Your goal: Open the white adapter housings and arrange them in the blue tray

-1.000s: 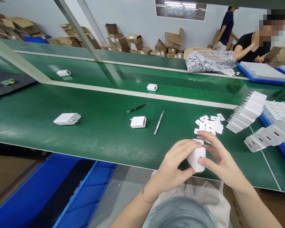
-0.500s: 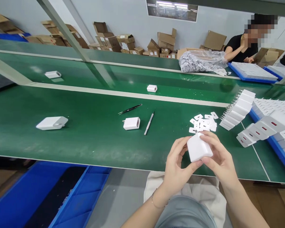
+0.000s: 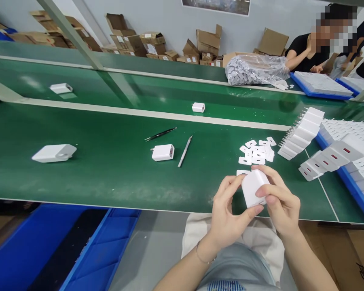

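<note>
At the near edge of the green-matted worktop, you hold a small white plastic charger block between both hands, raised just above the mat. Your left hand cups its left side and underside; your right hand wraps over its top and right face, thumb pressed on the front. Just beyond lies a scatter of small white plastic tabs, and left of them a slim grey metal blade tool.
</note>
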### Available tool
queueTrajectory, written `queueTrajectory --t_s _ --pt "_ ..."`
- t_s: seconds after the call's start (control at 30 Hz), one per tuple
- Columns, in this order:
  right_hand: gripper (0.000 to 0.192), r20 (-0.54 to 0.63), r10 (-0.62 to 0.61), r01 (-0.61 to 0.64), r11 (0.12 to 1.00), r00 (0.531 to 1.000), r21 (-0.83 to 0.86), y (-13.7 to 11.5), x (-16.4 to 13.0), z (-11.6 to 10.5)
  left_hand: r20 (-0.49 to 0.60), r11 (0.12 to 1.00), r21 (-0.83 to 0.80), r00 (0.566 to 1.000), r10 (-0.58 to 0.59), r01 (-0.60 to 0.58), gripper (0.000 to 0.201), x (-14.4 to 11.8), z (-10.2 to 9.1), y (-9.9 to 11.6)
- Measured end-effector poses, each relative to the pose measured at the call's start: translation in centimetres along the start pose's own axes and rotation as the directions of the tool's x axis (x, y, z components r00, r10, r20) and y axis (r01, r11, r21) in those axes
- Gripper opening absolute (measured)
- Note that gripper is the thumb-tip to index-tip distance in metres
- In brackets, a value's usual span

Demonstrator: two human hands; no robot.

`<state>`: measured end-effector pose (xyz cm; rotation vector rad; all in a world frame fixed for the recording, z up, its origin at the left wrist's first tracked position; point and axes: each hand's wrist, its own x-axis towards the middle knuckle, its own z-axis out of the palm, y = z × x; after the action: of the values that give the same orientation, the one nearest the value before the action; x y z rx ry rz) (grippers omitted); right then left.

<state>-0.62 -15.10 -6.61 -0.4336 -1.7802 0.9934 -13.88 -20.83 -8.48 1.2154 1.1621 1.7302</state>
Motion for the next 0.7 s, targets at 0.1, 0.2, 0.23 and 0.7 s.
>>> queueTrajectory --t_s 0.1,0.2,0.23,0.7 --pt "0.027 -0.003 0.126 -0.126 0.991 0.992 -0.044 0.5 -0.1 -0.3 0.013 0.977 -0.135 0.986 -0.167 0.167 0.045 0.3 0.3 -0.5" --pt "0.036 0.039 0.181 -0.168 0.959 0.983 -0.228 0.7 -0.9 -0.8 0.111 0.846 -0.355 0.916 -0.385 0.398 0.047 0.4 0.3 -1.1" --pt "0.048 0.059 0.193 -0.165 0.935 0.979 -0.314 0.8 -1.3 -0.9 0.145 0.789 -0.398 0.882 -0.449 0.468 0.048 0.4 0.3 -1.3" --pt "0.049 -0.193 0.378 -0.388 0.553 0.905 -0.738 -3.0 -5.7 -12.3 0.223 0.701 0.099 0.671 -0.707 0.706 0.054 2.1 -3.0 -1.5"
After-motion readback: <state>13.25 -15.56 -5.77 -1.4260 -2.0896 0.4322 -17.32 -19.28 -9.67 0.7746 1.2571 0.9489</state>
